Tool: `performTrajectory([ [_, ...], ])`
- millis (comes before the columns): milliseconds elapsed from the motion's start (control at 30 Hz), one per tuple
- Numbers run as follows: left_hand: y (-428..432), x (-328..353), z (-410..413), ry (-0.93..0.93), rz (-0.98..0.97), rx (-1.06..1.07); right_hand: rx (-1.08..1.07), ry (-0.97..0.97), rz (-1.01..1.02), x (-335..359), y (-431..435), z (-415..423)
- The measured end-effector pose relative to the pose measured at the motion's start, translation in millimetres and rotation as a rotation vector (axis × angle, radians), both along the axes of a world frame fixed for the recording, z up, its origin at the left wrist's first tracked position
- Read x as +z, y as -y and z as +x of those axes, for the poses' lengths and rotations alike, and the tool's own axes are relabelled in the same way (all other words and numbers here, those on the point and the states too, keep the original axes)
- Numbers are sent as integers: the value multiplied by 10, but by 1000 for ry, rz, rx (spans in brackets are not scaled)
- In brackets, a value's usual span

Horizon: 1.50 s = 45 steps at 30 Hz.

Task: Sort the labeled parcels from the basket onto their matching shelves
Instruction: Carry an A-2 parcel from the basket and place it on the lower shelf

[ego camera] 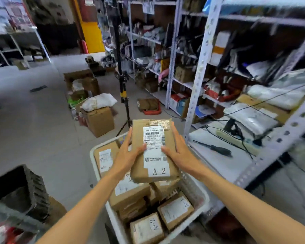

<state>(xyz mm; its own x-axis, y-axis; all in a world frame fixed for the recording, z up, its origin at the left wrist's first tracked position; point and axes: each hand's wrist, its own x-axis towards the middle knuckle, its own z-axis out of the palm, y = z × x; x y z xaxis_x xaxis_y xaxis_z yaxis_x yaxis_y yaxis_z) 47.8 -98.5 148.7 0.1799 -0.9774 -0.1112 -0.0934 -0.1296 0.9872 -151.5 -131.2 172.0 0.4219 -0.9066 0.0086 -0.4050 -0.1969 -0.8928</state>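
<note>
Gripping a parcel [154, 138] marked A-2 by its long sides, the left hand [128, 153] and right hand [177, 153] hold it just above the white basket [202, 196], where more parcels [146, 228] lie. The step looks like label-reading; next, it likely needs carrying to the matching A-2 level of the shelves [200, 81] at right.

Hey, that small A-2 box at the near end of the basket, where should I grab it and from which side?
Come straight down from above: the small A-2 box lies flat, label up, nothing on top. Set fingers on its two long side edges; the basket wall and the neighbouring parcel likely block a sideways reach.
</note>
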Motion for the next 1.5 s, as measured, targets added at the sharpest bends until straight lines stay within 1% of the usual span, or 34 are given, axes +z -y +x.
performTrajectory([
  [33, -19, 4, -73, 10, -17, -21, -42, -9, -37, -2, -99, -74],
  [100, -86, 24, -205, 42, -60, -53, -98, 18, -48, 14, -283, -239],
  [333, -377, 175, -644, 90, -147, -205, -240, 135, 36, 179, -784, -786],
  [467, -660, 211, -947, 94, -106, -284, -326, 135, 80, 200, -1252, -1125],
  [667, -1104, 148, -1598, 70, -79, -417, -393, 148, 55, 137, -1971, -1745],
  [800, -1253, 130, -2268, 82, -71, -593, -527, 148, 103, 84, -2433, -2315],
  [900, -1328, 186, -2899, 54, -102, -767, -689, 162, 123, 94, -2753, -2788],
  [1033, -1405, 283, -3822, 35, -141, -1015, -928, 162, 69, 212, -3250, -3388],
  [1167, -1693, 424, -4743, 11, -182, -1288, -1204, 168, 42, 395, -3930, -3850],
  [1233, -1926, 493, -5149, -20, -198, -1409, -1354, 146, 16, 466, -4281, -3980],
  [1333, -2329, 554, -5621, -57, -187, -1581, -1557, 163, 3, 535, -4787, -4049],
  [1433, -2778, 581, -5918, -68, -165, -1747, -1755, 148, 17, 565, -5261, -3988],
  [1500, -3098, 571, -6039, -90, -116, -1863, -1884, 140, 18, 562, -5571, -3877],
])
